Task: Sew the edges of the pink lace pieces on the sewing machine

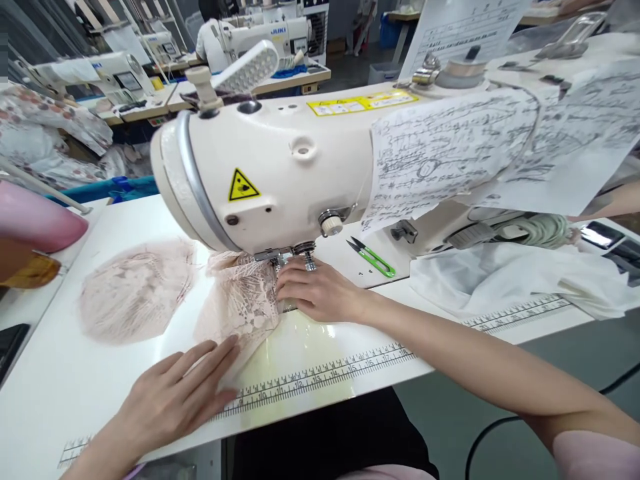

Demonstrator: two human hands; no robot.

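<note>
A piece of pale pink lace (241, 299) lies under the presser foot (274, 257) of a cream sewing machine (280, 167). My left hand (175, 393) lies flat with fingers stretched out, its fingertips pressing the lace's near edge onto the table. My right hand (315, 290) rests just right of the needle, fingers curled and pressed down on the lace beside the foot. A second rounded pink lace piece (133, 293) lies flat to the left, untouched.
Green-handled thread snips (374, 257) lie on the machine bed at right. White fabric (505, 277) is heaped under the machine arm. Printed papers (450, 153) hang over the arm. A ruler strip (320, 377) runs along the white table (60, 373). Other sewing machines (260, 40) stand behind.
</note>
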